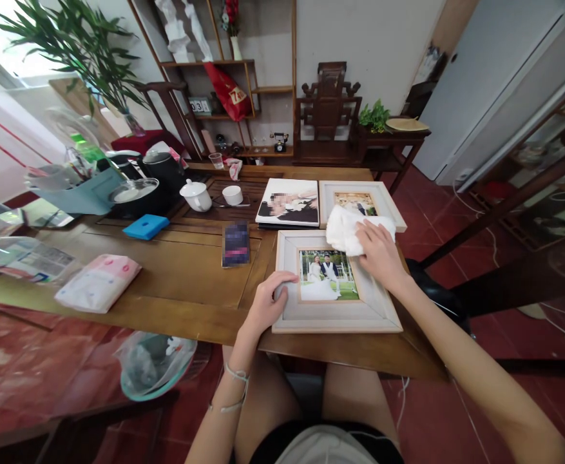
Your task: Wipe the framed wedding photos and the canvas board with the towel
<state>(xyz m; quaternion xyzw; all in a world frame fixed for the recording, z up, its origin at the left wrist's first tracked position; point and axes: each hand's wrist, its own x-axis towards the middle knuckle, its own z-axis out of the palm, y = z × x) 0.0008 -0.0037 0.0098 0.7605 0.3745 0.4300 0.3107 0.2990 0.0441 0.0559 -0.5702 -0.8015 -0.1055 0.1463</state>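
A white-framed wedding photo [336,316] lies flat at the near edge of the wooden table [185,270]. My left hand [268,303] rests on the frame's left side, fingers curled over its border and holding it. My right hand [379,252] presses a crumpled white cloth [347,231] onto the frame's upper right corner, fingers closed over the cloth. Behind it lie a second white-framed photo [383,201] and an unframed photo print [289,203].
A phone [236,243] lies left of the frame. Further left are a blue sponge [145,226], a pink tissue pack [98,282], a white teapot [196,194], a cup [232,194] and dark kettles [162,169]. A bin with a plastic liner [154,364] stands under the table.
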